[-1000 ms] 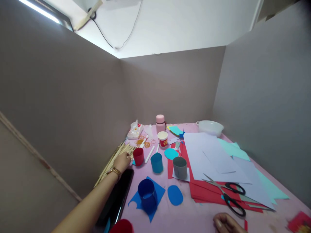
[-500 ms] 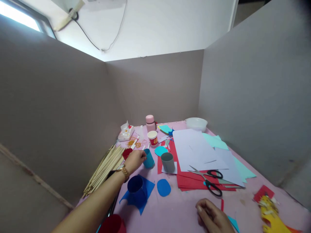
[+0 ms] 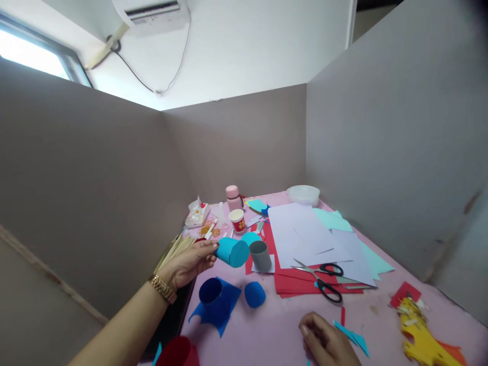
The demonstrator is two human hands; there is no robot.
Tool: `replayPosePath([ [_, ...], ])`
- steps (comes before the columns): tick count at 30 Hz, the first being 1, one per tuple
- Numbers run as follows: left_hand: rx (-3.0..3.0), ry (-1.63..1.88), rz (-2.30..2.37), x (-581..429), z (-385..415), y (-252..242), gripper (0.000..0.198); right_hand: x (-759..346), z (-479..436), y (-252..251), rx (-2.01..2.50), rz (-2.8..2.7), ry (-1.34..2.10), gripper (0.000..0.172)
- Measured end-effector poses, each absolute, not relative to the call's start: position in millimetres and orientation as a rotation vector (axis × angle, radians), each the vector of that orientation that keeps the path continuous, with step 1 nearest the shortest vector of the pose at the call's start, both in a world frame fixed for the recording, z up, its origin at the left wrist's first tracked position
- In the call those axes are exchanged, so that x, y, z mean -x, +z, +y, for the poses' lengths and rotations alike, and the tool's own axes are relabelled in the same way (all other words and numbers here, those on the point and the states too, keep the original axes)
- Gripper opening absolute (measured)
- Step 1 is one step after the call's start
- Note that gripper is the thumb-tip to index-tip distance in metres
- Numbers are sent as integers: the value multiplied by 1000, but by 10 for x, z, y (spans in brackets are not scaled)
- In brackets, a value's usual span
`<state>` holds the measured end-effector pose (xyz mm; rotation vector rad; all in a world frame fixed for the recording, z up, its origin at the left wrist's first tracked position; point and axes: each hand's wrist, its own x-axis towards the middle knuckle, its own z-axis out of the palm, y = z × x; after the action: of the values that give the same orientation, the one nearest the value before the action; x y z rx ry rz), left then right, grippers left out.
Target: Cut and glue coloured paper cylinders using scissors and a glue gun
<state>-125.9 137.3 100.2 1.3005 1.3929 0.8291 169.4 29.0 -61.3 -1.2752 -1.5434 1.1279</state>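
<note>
My left hand (image 3: 193, 262) pinches the rim of a light-blue paper cup (image 3: 229, 251), tipped on its side in the air so its round closed end faces me. Just below it, a dark-blue paper cylinder (image 3: 213, 294) stands on a cut piece of blue paper (image 3: 231, 297), beside a loose blue paper disc (image 3: 254, 295). To the right is a grey paper cylinder (image 3: 261, 257) standing on a white paper square. My right hand (image 3: 324, 338) rests on the table with fingers curled; whether it holds anything is hidden.
Scissors (image 3: 320, 277) lie across red sheets (image 3: 293, 284) and white paper (image 3: 305, 234) at right. Bamboo sticks (image 3: 177, 247) lie at left. Farther back are a paper cup (image 3: 237, 221), a pink flask (image 3: 234, 198) and a bowl (image 3: 304, 195). A red cylinder (image 3: 178, 352) stands in front; yellow scraps (image 3: 423, 338) lie right.
My left hand has lifted the light-blue cup off the table and tipped it sideways. My right hand stays almost where it was. The view has tilted up slightly.
</note>
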Motion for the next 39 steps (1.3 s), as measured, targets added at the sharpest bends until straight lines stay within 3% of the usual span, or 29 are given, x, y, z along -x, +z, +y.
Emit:
replayPosePath([
  [9,-1326,877,1231,1094,1194,1108,11,-1687,269,-519,1253,-1482,1085,35],
  [18,-1766,756,1232,849,933,1324,11,-1634,274,-563,1215,-1401,969,35],
  [30,-2293,534,1769,810,1045,1323,17,-1631,241,-447,1218,-1381,996,37],
  [39,-2287,49,2083,992,1663,887,25,-1628,253,-516,1222,-1423,916,40],
])
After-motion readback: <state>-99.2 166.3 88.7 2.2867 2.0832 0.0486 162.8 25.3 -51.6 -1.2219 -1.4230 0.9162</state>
